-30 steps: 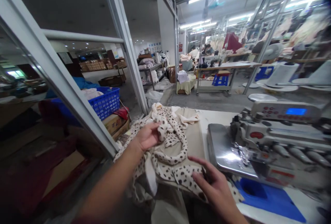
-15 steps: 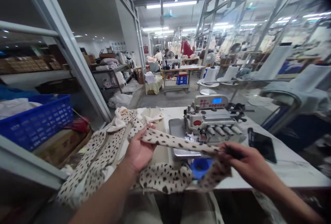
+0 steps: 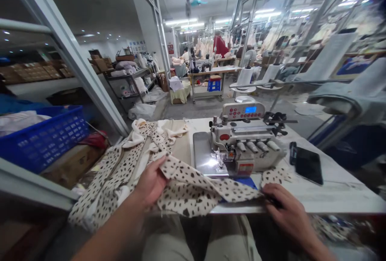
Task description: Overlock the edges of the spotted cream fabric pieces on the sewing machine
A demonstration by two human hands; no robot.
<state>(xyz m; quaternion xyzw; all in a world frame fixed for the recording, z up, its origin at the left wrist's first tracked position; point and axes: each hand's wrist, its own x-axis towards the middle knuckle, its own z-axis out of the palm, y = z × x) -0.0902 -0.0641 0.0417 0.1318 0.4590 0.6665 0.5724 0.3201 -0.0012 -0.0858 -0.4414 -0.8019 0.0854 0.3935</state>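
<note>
A cream cloth with dark spots (image 3: 193, 174) is stretched between my two hands at the table's front edge. My left hand (image 3: 153, 180) pinches its left part, thumb on top. My right hand (image 3: 282, 202) is closed on the cloth's right end; a small dark object shows under its fingers, too hidden to name. Past that hand, a spotted flap (image 3: 274, 175) lies on the tabletop. Just behind the cloth stands an overlock sewing machine (image 3: 241, 136) with a lit blue display. More spotted pieces with white fleecy edges (image 3: 120, 164) are spread at the left.
A black phone (image 3: 309, 165) lies on the white table (image 3: 337, 190), right of the machine. White thread cones (image 3: 245, 77) stand behind. At the left are a blue basket (image 3: 45, 138) and a metal frame post (image 3: 81, 58). Spotted scraps (image 3: 333, 228) lie below the table edge at right.
My right hand has moved down, pulling the cloth's end lower, toward the table's front edge. The left hand has shifted slightly down and left. A spotted flap now rests by the machine's right side.
</note>
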